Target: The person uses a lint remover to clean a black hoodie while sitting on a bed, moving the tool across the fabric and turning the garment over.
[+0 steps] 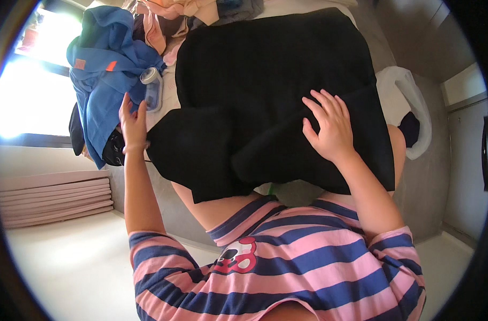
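A large black cloth garment (276,64) is spread over the surface before me and drapes across my lap. One part of it, perhaps a sleeve, is folded over at its near left. My right hand (329,128) rests on or just above its right side, fingers spread, holding nothing. Left of the cloth, my left hand (133,120) is raised with thumb and fingers apart, also holding nothing. Close by that hand stands a clear plastic container (152,90) with a whitish lid. A blue garment (102,69) lies heaped just beyond.
Peach-coloured cloth (169,16) is piled at the far left. On the right, a white plastic bag (401,101) holds something dark. A bright window (35,96) is at the left, above a stack of pink folded panels (57,198). A grey cabinet or door (468,160) stands far right.
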Available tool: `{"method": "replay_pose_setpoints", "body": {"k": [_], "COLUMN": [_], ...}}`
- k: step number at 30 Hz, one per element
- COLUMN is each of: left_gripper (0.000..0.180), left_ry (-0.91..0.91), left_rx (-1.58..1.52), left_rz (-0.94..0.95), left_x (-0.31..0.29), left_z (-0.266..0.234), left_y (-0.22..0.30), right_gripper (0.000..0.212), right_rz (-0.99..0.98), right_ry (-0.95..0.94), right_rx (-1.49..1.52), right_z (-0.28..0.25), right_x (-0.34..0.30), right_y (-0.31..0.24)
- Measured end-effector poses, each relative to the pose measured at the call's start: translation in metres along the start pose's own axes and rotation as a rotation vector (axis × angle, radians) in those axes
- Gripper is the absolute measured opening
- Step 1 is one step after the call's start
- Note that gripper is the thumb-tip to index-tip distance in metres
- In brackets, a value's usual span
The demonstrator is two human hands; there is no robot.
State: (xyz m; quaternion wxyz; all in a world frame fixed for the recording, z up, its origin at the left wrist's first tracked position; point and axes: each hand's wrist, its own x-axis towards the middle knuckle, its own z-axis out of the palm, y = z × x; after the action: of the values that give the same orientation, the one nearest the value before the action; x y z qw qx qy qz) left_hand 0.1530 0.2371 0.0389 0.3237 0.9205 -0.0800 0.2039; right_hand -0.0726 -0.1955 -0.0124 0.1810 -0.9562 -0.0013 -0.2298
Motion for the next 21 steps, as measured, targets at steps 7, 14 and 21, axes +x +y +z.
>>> {"method": "replay_pose_setpoints", "body": {"k": [7,14,21], "left_gripper": [0.058,0.030,0.029], "left_ry": [-0.077,0.151,-0.775], "left_rx": [-0.440,-0.597,-0.933], "left_rz": [-0.759,-0.361,-0.208], "left_x": [-0.134,-0.169,-0.223], "left_z": [-0.057,-0.038,0.000], "left_y": [-0.022,0.044,0.168], "right_gripper": [0.042,0.053,0.014], "right_rz": [-0.044,-0.369,-0.120], "right_ry": [0.026,-0.067,-0.203], "right_rx": [-0.017,0.270,0.613], "right_z": [0.000,0.000,0.025], "right_x": [-0.003,-0.006,0.019], "right_y": [-0.003,-0.077,-0.053]}}
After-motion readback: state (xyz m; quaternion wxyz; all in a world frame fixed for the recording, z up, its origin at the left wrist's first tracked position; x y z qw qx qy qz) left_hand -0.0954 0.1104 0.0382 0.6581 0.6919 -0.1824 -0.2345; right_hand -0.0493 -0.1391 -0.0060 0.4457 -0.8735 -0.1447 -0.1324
